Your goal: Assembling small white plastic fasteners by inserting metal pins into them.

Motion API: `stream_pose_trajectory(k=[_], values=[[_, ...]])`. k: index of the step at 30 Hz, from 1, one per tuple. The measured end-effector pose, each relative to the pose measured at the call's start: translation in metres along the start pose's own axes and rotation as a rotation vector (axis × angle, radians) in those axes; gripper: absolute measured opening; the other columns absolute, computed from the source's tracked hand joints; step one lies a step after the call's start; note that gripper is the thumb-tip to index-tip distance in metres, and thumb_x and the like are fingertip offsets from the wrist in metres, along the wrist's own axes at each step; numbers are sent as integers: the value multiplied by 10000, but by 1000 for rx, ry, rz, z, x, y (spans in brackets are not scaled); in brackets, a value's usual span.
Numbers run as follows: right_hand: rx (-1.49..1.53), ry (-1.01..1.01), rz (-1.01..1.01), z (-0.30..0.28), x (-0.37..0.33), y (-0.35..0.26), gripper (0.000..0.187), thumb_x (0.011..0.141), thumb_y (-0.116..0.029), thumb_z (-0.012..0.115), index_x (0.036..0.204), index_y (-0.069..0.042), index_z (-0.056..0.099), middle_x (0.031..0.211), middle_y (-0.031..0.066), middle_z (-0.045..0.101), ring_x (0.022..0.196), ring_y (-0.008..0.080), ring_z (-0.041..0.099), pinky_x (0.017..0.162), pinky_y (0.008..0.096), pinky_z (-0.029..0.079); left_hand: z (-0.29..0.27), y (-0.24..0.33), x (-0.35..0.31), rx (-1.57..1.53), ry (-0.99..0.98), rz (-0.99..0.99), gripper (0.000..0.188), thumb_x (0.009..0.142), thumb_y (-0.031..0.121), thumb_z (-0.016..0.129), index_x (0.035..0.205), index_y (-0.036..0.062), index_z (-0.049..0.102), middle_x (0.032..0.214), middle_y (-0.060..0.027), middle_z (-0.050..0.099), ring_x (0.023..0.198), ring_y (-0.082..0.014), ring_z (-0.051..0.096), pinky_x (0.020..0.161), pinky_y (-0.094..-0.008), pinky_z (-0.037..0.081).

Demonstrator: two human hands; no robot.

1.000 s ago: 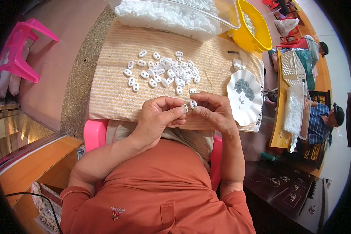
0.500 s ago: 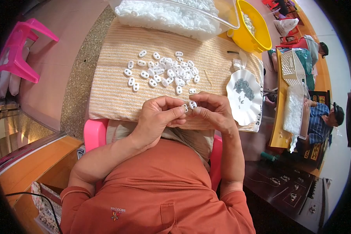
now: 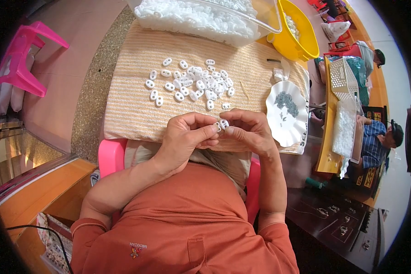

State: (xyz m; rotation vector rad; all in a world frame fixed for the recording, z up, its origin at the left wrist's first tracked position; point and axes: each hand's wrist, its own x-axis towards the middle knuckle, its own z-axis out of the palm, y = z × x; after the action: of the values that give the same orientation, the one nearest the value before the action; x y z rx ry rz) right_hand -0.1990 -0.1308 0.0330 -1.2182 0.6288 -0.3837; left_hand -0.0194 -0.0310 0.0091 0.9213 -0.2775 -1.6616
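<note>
My left hand (image 3: 187, 133) pinches a small white loop-shaped part (image 3: 218, 127) between thumb and forefinger. Between the fingertips of my right hand (image 3: 252, 129) is a white oval piece with two holes (image 3: 224, 123). The two parts meet or nearly meet; whether they are joined is too small to tell. Just beyond my hands, a loose pile of similar white two-hole pieces (image 3: 201, 84) lies on a striped cloth (image 3: 132, 107). To the right, a white scalloped plate (image 3: 283, 135) holds a heap of small grey-green bits (image 3: 286, 104).
At the far edge stands a clear bin (image 3: 260, 28) full of white pieces, beside a yellow basin (image 3: 308, 44). A thin stick (image 3: 245, 91) lies on the cloth. Off to the right, a person in a blue shirt (image 3: 373, 139) sits at another table; a pink stool (image 3: 20, 55) is at left.
The white oval piece has shifted slightly left, closer to the loop-shaped part in my left hand. Both hands stay in almost the same place.
</note>
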Motion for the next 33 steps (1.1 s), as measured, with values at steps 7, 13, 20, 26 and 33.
stream_pose_trajectory(k=[7, 13, 20, 26, 33], values=[[42, 11, 30, 2, 0, 1, 316, 865, 32, 614, 1178, 57, 574, 1036, 121, 662, 960, 166, 633, 856, 284, 506, 0, -1, 0, -1, -15, 11, 146, 869, 38, 626, 1008, -6, 617, 874, -70, 661, 755, -118, 646, 693, -249, 574], [57, 17, 41, 3, 0, 2, 311, 865, 35, 614, 1172, 56, 576, 1032, 115, 661, 956, 160, 632, 848, 281, 509, 2, 2, -1, 0, -8, 5, 154, 869, 35, 625, 1016, -10, 613, 873, -70, 658, 758, -121, 647, 701, -251, 574], [61, 21, 46, 5, 0, 1, 303, 863, 34, 617, 1163, 54, 580, 1025, 114, 662, 947, 156, 634, 838, 278, 514, 2, 0, -1, -1, -8, 11, 152, 869, 32, 626, 1013, -15, 612, 884, -83, 665, 756, -122, 651, 695, -250, 575], [60, 12, 44, 5, 1, 1, 305, 854, 36, 628, 1155, 50, 585, 1020, 108, 663, 940, 151, 634, 829, 270, 517, 1, -1, 0, -7, -1, 21, 150, 868, 19, 622, 1011, -24, 609, 899, -100, 670, 762, -131, 661, 698, -246, 578], [47, 13, 31, 4, 2, 3, 301, 847, 38, 636, 1144, 53, 590, 1013, 106, 664, 936, 151, 635, 830, 270, 519, 2, -1, -1, -7, 6, 25, 140, 874, 10, 612, 1008, -28, 607, 897, -105, 668, 764, -142, 666, 703, -249, 580]])
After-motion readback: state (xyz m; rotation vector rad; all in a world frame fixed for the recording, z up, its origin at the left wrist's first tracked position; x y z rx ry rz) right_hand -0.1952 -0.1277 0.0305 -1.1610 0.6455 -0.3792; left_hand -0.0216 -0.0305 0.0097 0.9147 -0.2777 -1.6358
